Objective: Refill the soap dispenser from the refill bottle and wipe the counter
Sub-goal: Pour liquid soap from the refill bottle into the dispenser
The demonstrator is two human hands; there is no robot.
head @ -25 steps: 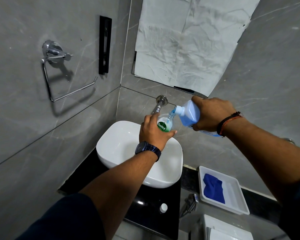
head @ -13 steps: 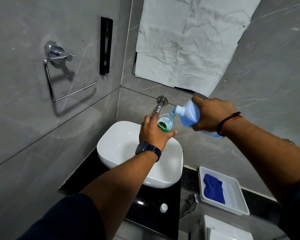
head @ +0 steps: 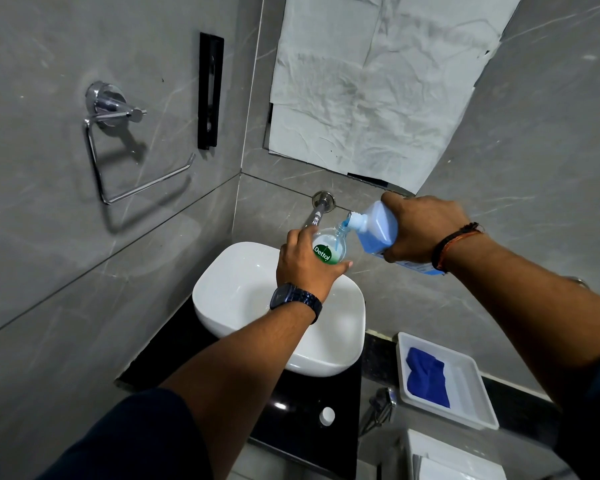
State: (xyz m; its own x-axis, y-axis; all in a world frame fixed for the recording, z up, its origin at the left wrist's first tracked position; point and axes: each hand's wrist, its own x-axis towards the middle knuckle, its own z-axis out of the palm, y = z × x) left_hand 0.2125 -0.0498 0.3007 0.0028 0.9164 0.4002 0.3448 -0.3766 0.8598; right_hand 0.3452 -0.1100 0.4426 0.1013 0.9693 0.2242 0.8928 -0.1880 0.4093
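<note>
Above the white basin [head: 236,289], left hand [head: 303,268] grips the clear Dettol soap dispenser [head: 331,244] while right hand [head: 423,228], at its 2 o'clock, clasps the tilted refill bottle [head: 378,230]; both judged light, slippery plastic, best held mid-body.

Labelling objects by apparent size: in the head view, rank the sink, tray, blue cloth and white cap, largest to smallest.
1. sink
2. tray
3. cloth
4. cap
Every gap looks clear, with no ties.

Cloth [head: 426,377] in tray [head: 471,386], right of basin [head: 243,289]
</note>
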